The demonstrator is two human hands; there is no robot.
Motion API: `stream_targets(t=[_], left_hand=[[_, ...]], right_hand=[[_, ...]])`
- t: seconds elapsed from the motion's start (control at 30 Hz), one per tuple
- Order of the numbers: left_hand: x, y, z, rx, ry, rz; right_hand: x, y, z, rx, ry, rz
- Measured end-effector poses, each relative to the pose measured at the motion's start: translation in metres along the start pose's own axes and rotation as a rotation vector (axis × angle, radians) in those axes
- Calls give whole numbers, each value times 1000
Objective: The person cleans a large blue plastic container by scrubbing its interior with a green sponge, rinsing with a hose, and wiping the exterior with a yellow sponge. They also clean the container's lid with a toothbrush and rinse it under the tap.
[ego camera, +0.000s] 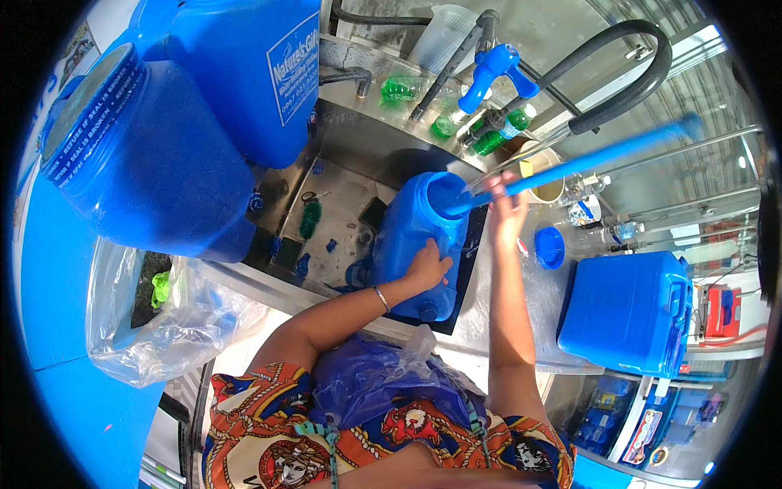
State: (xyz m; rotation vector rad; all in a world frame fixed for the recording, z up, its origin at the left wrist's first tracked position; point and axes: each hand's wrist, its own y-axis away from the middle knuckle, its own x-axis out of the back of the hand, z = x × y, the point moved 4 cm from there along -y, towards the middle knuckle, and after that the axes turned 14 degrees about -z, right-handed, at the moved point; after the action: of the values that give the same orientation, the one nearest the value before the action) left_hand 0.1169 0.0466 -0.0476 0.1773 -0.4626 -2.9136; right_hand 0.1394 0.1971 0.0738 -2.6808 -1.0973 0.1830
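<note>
A blue plastic water jug (400, 235) stands in the stainless steel sink (360, 131), its wide mouth uncapped and tilted up. My left hand (427, 269) grips the jug's upper side, below the mouth. With my right hand (507, 198) I hold a long blue rod (586, 162), blurred by motion. Its lower end enters the jug's mouth; what it carries inside is hidden. Low on the jug's near end is a dark spigot cap (428, 310). A blue round lid (549, 247) lies on the steel counter (531, 293) to the right.
Larger blue containers (165, 165) crowd the left. Above the sink are a blue-handled tap (492, 73), a bent black hose (635, 43) and green-filled bottles (504, 131). Another blue jug (620, 312) sits at right. A green scrub pad (310, 219) lies on the sink floor.
</note>
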Motion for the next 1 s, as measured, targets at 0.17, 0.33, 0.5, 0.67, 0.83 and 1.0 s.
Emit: stream_targets(t=[0.17, 0.33, 0.5, 0.67, 0.83, 1.0], left_hand=[[-7, 1, 5, 33, -10, -1], [-8, 0, 6, 59, -70, 1], [-4, -2, 8, 53, -161, -17], [5, 4, 12, 34, -193, -16], [7, 2, 8, 28, -176, -8], [0, -2, 4, 16, -115, -4]], right_hand=[[11, -61, -48, 133, -270, -371], [-16, -76, -22, 89, -237, -135], [-33, -87, 0, -49, -133, -81], [-35, -116, 20, -211, -139, -71], [-23, -121, 22, 161, -189, 8], [-25, -105, 58, -257, -164, 55]])
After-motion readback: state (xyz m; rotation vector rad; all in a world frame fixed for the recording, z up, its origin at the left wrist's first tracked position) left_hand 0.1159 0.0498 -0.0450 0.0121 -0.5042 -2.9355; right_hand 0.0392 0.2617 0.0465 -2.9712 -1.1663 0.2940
